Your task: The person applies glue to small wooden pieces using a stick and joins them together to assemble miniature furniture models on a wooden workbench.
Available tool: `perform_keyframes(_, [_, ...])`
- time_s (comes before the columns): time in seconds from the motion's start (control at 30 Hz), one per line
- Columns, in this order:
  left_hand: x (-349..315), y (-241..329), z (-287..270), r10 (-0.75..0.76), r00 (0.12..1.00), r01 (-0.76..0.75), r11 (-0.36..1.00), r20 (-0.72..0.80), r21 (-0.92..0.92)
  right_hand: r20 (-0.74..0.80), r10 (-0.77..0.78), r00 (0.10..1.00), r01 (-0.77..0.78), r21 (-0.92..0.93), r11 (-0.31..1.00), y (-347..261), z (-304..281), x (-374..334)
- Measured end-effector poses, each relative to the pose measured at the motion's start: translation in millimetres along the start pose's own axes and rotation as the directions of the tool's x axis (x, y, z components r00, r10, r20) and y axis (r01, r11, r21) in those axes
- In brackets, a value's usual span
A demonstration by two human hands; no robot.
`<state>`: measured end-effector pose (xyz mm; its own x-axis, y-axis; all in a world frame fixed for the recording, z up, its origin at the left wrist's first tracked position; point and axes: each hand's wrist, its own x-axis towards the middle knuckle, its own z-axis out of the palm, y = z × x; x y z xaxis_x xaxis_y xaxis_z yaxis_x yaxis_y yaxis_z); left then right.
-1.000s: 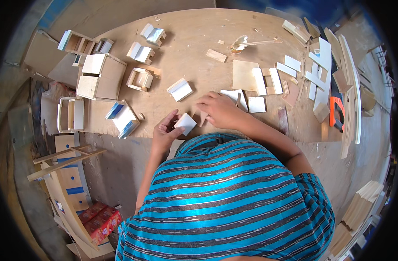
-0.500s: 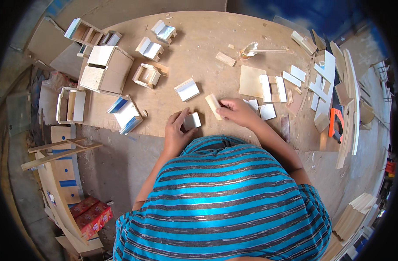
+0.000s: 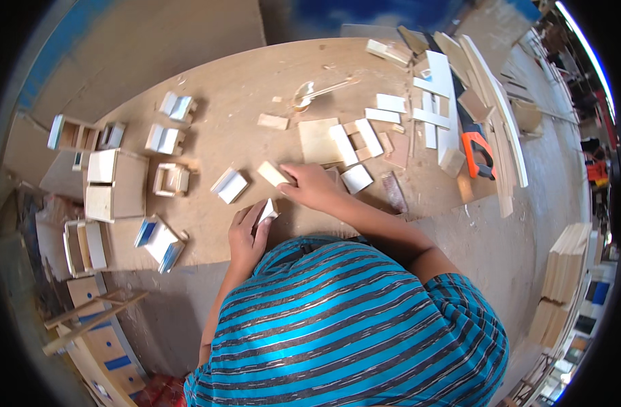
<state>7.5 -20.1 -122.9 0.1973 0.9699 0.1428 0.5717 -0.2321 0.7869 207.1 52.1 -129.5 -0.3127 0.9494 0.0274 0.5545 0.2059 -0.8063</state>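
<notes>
As the left hand [image 3: 246, 234] grips a white block [image 3: 268, 211] at the table [image 3: 236, 81], the right hand [image 3: 308, 186] pinches a pale wooden strip [image 3: 272, 173] beyond it, both seemingly light, stiff, best held by their edges.

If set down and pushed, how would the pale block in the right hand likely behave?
The pale block looks straight-edged, so probably stiff. Its flat top suggests sliding rather than rolling. It is likely light: the right hand grips one end.
</notes>
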Motion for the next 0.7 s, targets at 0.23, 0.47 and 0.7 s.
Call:
perform_keyframes(0.23, [0.6, 7.1, 23.6, 0.014, 0.999, -0.014, 1.000, -0.044, 0.010, -0.329, -0.015, 0.944, 0.036, 0.055, 0.998, 37.3, -67.4, -17.2])
perform_keyframes(0.47, [0.9, 20.6, 44.4, -0.077, 0.995, 0.073, 0.996, -0.067, -0.056, -0.535, 0.274, 0.799, -0.380, -0.096, 0.920, 117.2, -174.4, -75.9])
perform_keyframes(0.7, [3.5, 54.9, 64.8, -0.416, 0.909, 0.340, 0.720, 0.016, -0.604, -0.150, 0.381, 0.912, -0.409, -0.316, 0.856, 76.4, -185.3, -111.1])
